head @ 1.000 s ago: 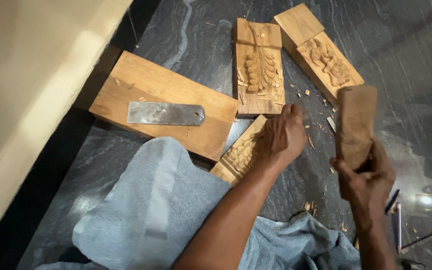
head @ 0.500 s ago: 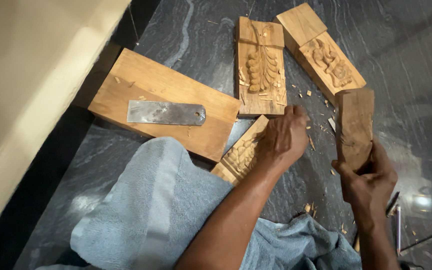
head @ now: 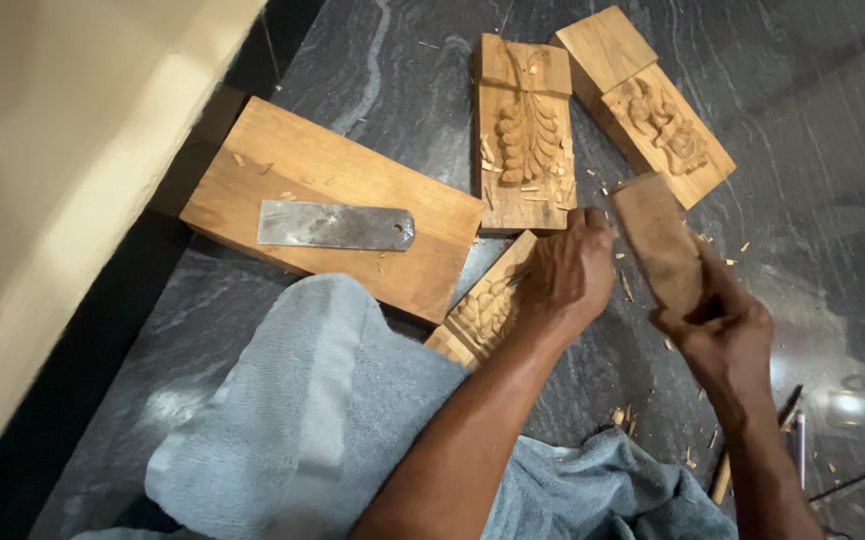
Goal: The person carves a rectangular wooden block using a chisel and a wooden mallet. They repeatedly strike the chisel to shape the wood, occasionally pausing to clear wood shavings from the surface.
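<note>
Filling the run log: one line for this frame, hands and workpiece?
left hand: on carved wood panel | right hand: gripping wooden mallet block, raised | surface: dark stone floor

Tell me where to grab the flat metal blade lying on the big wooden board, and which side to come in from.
Probably take the flat metal blade by its long edges near the middle, coming straight down from above. It lies flat on the big wooden board, so nothing offers a grip underneath; its narrow width suits a pinch across it. The end with the small hole looks the safer end.
</note>
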